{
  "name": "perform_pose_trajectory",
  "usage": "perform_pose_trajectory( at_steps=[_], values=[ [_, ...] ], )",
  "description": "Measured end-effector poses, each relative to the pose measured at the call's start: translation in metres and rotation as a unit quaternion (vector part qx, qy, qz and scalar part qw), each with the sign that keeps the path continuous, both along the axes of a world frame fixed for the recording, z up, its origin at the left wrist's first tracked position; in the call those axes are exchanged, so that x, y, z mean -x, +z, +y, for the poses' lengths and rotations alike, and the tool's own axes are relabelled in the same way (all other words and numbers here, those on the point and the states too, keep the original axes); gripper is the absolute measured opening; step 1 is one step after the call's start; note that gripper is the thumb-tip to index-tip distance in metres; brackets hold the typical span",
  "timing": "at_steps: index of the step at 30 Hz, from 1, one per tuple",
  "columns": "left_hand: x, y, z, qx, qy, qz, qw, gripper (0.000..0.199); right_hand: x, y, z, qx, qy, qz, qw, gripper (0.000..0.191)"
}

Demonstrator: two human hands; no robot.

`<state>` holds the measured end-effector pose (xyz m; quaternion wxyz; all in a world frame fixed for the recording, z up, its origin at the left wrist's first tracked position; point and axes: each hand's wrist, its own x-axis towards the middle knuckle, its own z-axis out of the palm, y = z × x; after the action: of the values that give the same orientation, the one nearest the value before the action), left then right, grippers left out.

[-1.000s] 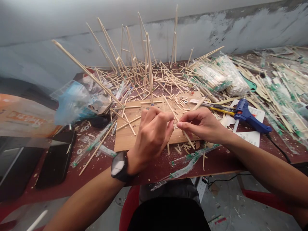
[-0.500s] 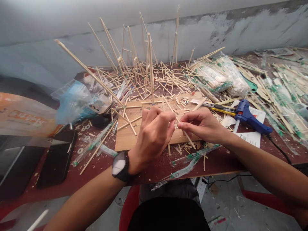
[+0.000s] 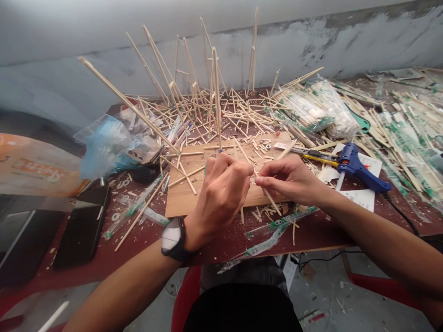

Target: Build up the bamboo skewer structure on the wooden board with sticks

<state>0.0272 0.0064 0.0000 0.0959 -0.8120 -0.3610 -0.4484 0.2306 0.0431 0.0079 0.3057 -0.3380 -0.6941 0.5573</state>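
Note:
My right hand (image 3: 290, 180) pinches a thin wooden chopstick (image 3: 272, 203) between thumb and fingertips, over the front of a wooden board (image 3: 180, 205). The chopstick slants from the board's middle toward its front edge. Close on the left, my left hand (image 3: 223, 191), with a black watch at the wrist, is curled closed. Whatever it grips is hidden behind its fingers. A stick end (image 3: 242, 215) shows below that hand. On the board's left part lie joined sticks (image 3: 187, 176), and a tall upright stick frame (image 3: 217, 92) rises behind my left hand.
A blue glue gun (image 3: 362, 168) and a utility knife (image 3: 320, 156) lie right of the board. Behind it are piled sticks (image 3: 242, 113) and taller stick frames. Wrapped chopsticks (image 3: 404, 138) cover the right side. A black phone (image 3: 81, 228) and plastic bags (image 3: 107, 143) are at left.
My left hand has shifted very slightly, its knuckles now a touch farther right. The right hand keeps its pinch on the chopstick in the same place.

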Motion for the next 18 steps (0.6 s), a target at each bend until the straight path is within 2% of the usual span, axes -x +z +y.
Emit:
perform_pose_trajectory(
  at_steps=[5,10,13,18],
  values=[
    [0.001,-0.002,0.002,0.0,0.006,-0.003,1.0,0.029,0.0,-0.002,0.001,-0.003,0.005,-0.008,1.0,0.031],
    [0.006,0.004,0.002,0.013,-0.012,-0.021,1.0,0.034,-0.008,0.007,0.009,-0.081,-0.008,-0.045,0.996,0.034],
    [0.013,0.013,0.003,0.023,-0.044,-0.016,0.999,0.037,-0.02,0.018,0.016,-0.083,0.038,-0.081,0.992,0.032],
    [0.027,0.021,0.01,0.09,-0.143,0.1,0.981,0.051,-0.038,0.027,0.025,-0.114,0.139,-0.16,0.971,0.03]
  ],
)
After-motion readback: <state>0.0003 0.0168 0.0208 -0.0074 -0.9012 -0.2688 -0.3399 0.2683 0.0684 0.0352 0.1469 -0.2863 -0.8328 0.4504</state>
